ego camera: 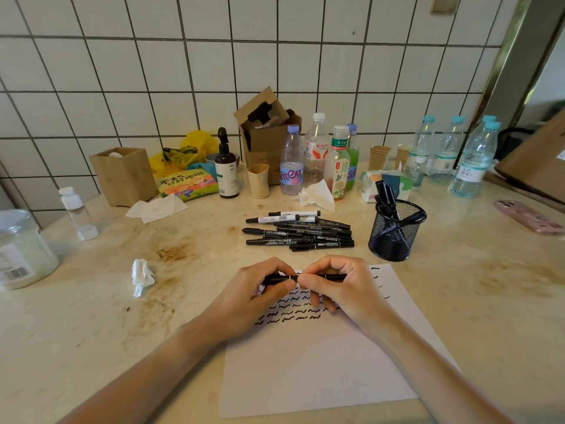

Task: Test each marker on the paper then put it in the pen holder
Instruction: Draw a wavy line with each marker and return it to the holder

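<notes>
Black marker (331, 277) between two hands (305, 286)

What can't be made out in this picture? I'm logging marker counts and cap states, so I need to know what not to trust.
Head view only:
- Held marker: its middle is covered by the left hand and right hand, so capped or not is unclear.
- Pen holder: mesh and overlap hide the count inside.
- Marker pile: overlapping, count uncertain; labels too small.
- Paper: some squiggles are hidden under the hands.

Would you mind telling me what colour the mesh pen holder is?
The mesh pen holder is black, seen clearly in the head view.
</notes>
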